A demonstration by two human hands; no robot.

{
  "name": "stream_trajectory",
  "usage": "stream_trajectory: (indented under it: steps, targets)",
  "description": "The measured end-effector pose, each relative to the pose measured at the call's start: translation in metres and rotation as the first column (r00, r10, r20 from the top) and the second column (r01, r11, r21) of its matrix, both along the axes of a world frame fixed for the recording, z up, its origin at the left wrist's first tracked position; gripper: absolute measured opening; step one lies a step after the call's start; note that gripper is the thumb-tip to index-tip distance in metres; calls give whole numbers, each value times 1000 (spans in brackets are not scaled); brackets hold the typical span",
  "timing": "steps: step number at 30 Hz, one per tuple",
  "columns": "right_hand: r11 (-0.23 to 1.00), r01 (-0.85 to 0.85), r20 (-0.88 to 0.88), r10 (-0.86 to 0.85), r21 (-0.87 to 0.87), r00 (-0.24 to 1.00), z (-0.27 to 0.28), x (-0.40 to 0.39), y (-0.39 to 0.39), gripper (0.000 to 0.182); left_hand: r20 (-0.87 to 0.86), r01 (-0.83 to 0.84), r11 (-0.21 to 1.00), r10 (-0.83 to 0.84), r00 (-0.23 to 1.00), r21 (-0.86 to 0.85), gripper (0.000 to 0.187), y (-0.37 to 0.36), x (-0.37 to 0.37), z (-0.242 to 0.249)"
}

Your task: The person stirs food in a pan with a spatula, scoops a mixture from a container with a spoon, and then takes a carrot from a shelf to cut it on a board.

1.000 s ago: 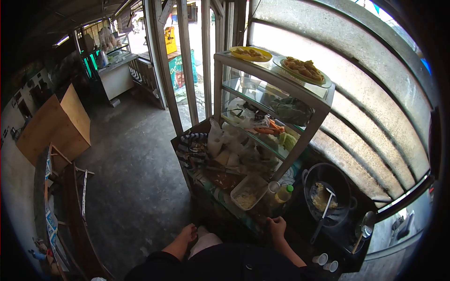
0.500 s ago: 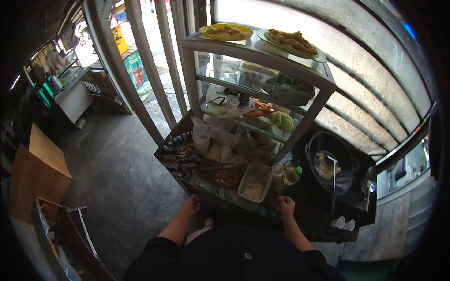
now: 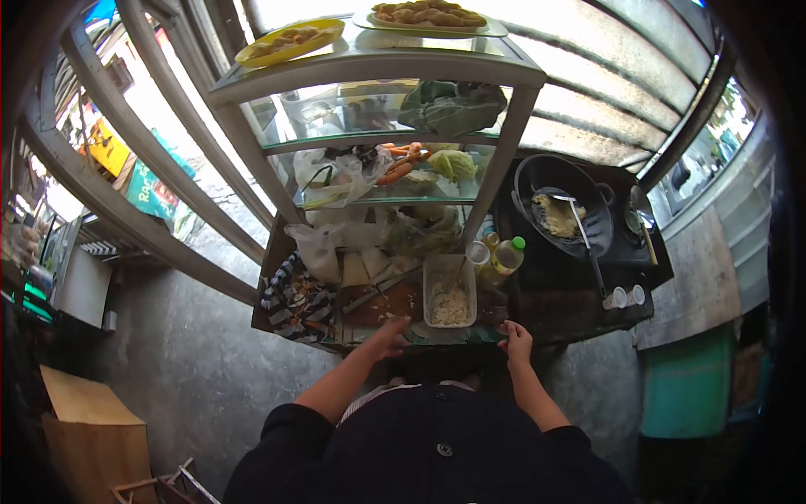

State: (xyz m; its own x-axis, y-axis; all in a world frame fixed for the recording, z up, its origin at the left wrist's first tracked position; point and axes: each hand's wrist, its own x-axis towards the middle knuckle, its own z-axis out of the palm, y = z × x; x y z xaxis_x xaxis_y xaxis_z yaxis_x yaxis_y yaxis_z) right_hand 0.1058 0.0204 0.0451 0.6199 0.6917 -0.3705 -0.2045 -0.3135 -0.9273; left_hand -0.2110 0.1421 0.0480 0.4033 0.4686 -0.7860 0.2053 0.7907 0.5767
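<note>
glass and pale metal are making up the tall display cabinet (image 3: 504, 160) standing on the work counter (image 3: 554, 311) in front of the person. on its top, a yellow plate (image 3: 290, 42) and a second plate (image 3: 428, 17) are carrying fried pieces. on the shelves, carrots (image 3: 399, 168), a cabbage (image 3: 453, 164), dark leafy greens (image 3: 449, 105) and crumpled plastic bags (image 3: 332, 181) are sitting close together.

the left hand (image 3: 388, 338) is reaching forward with its fingers spread and holding nothing, hovering over the near edge of the wooden cutting board (image 3: 395, 304), where a knife (image 3: 378, 290) is lying; whether the palm is touching the board is hard to tell. just right of that hand, a clear plastic tub (image 3: 449, 290) holding pale crumbled food is sitting on the counter. the right hand (image 3: 515, 338) is lying at the counter's front edge, fingers loosely curled and gripping nothing that shows, well apart from the left hand, with the tub between and just beyond them.

behind the tub, a bottle with a green cap (image 3: 506, 254) is standing upright beside a small white-lidded container (image 3: 478, 252). further right, a black wok (image 3: 562, 206) is holding pale food, with a long-handled spatula (image 3: 583, 235) resting in it. two small white cups (image 3: 627, 296) are sitting side by side near the counter's right end. a striped cloth (image 3: 294, 298) is hanging over the left end.
</note>
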Motion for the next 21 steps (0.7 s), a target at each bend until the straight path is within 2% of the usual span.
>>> stream_trajectory:
  steps: [2,3,5,6,8,12,14,18,20,21]
  targets:
    - [1000,2,-27,-2,7,1000,2,0,-7,19,25,140,978,-138,990,-155,74,-2,37,8]
    - [1000,20,-20,-20,8,1000,5,0,-9,19,32,158,976,-155,987,-153,74,-4,53,5]
    - [999,28,-39,-29,-35,999,14,-1,-11,24,57,97,914,-81,995,-394,73,-6,80,-8]
    - [998,47,-35,-48,-30,998,21,-3,-12,24,61,116,914,-100,993,-390,73,-7,91,-15]
    - [1000,1,-44,-2,-5,999,36,-7,-16,25,-94,-114,923,85,992,-367,69,-8,109,-28]
    - [1000,-8,-3,8,25,1000,47,-10,-36,25,-86,-148,949,129,988,-277,62,-17,121,-29]
    - [1000,-29,27,29,-4,999,52,-13,-44,25,-67,-379,914,373,925,-147,60,-26,120,-2]
    - [994,-102,12,102,-31,995,61,-28,-41,26,67,-489,872,489,870,-9,64,-20,80,-7]
    - [972,-231,59,233,-40,971,62,-40,-27,28,72,-402,910,396,915,105,66,-15,50,9]
    - [954,-294,59,297,-48,953,63,-47,-17,29,81,-424,898,417,905,115,66,-14,34,7]
